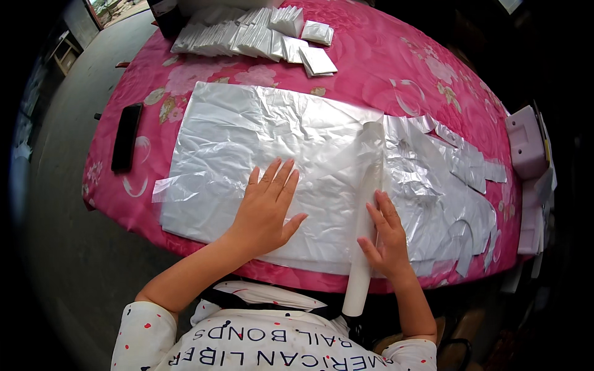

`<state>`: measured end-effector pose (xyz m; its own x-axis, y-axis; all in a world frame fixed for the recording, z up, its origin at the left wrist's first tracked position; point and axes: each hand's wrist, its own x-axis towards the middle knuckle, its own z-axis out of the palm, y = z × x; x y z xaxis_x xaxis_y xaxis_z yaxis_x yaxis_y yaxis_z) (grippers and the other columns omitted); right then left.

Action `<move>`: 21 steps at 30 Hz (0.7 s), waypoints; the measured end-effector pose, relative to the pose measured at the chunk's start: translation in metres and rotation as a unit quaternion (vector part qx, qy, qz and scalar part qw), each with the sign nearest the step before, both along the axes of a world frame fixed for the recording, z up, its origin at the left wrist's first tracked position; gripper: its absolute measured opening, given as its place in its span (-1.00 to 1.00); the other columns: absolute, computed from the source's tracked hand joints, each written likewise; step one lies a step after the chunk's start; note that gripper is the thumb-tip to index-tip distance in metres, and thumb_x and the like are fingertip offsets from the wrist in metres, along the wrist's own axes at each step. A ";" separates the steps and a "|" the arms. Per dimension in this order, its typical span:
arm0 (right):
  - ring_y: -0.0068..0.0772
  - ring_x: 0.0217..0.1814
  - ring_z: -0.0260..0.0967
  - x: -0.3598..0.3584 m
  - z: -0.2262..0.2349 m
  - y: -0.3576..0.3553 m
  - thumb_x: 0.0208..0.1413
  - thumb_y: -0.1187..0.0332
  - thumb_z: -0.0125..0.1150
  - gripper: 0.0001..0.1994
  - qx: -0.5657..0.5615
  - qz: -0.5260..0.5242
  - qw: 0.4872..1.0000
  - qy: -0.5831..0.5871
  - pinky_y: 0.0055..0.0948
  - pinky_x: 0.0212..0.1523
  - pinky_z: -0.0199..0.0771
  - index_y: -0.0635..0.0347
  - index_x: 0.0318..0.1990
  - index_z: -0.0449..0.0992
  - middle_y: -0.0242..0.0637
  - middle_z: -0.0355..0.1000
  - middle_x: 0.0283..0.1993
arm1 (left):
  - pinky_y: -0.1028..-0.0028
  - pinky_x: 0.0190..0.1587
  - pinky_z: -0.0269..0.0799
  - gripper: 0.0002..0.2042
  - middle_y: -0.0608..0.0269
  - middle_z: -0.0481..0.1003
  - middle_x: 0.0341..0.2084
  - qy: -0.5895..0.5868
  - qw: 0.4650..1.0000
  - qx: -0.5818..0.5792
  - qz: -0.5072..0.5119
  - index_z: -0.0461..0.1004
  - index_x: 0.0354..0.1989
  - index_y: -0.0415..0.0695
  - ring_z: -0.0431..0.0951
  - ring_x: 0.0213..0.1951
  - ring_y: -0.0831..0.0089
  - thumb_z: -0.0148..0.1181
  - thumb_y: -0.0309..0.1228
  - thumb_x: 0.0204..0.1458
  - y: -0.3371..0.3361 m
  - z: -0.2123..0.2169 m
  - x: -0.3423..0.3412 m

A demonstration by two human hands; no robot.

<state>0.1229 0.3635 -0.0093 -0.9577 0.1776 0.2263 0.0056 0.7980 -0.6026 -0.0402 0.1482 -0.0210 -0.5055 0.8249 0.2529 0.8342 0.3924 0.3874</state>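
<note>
At the far left edge of the table, a long black bar-shaped tool lies on the pink flowered tablecloth, well apart from everything else. Beside it a broad sheet of crinkled silvery plastic film is spread flat and covers most of the near half of the table; a loose flap of it sticks out at its left border. At the back of the table, rows of small folded white packets lie stacked and overlapping.

The person's left hand rests palm down on the film, fingers stretched out and slightly fanned, thumb held off to the side; it grips nothing and simply presses the sheet flat. Just to its right a long white roll lies across the film, running from the middle of the sheet down over the near table edge toward the person's body. The right hand lies against this roll on its right side, fingers extended along it and thumb touching it, steadying it rather than closing around it.

Farther right, cut strips and scraps of the same silvery film lie scattered over the cloth. At the right rim sits a pale pink plastic box.
</note>
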 end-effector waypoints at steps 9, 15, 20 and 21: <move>0.06 0.41 -0.12 0.002 -0.012 0.002 -0.04 0.26 0.18 -0.42 -0.034 0.018 0.999 0.011 -0.18 0.32 -0.06 0.25 0.18 0.28 0.02 -0.01 0.35 | 0.16 0.32 -0.20 -0.42 -0.20 0.04 0.24 -0.020 0.996 0.049 -0.074 0.10 0.17 -0.47 -0.03 0.31 0.01 -0.06 -0.32 0.01 0.111 -0.044 0.013; 0.07 0.39 -0.07 0.015 -0.014 0.007 -0.06 0.26 0.19 -0.40 -0.053 0.016 0.998 0.022 -0.20 0.31 -0.02 0.25 0.19 0.27 0.06 -0.02 0.35 | 0.18 0.34 -0.26 -0.38 -0.20 0.01 0.25 0.016 0.997 0.006 -0.076 0.10 0.18 -0.47 -0.08 0.33 0.04 -0.08 -0.26 -0.02 0.109 -0.040 0.020; 0.07 0.41 -0.12 0.009 -0.012 0.005 -0.05 0.21 0.17 -0.38 -0.039 0.046 0.998 0.013 -0.19 0.32 -0.06 0.23 0.20 0.25 0.05 -0.04 0.36 | 0.18 0.33 -0.22 -0.38 -0.18 0.03 0.25 0.037 0.997 -0.007 -0.066 0.13 0.16 -0.43 -0.06 0.32 0.05 -0.03 -0.26 -0.04 0.103 -0.038 0.022; 0.06 0.42 -0.16 0.007 -0.012 0.004 -0.04 0.19 0.16 -0.37 -0.029 0.055 0.998 0.009 -0.18 0.33 -0.09 0.23 0.21 0.24 0.05 -0.04 0.36 | 0.16 0.31 -0.16 -0.42 -0.15 0.07 0.23 0.043 0.997 -0.001 -0.065 0.18 0.14 -0.40 -0.01 0.31 0.07 -0.01 -0.29 -0.05 0.097 -0.037 0.024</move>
<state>0.1298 0.3671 -0.0210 -0.9681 0.0840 0.2359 -0.0919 0.7573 -0.6465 -0.0159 0.2450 -0.0580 -0.3713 0.8823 0.2893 0.9081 0.2802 0.3111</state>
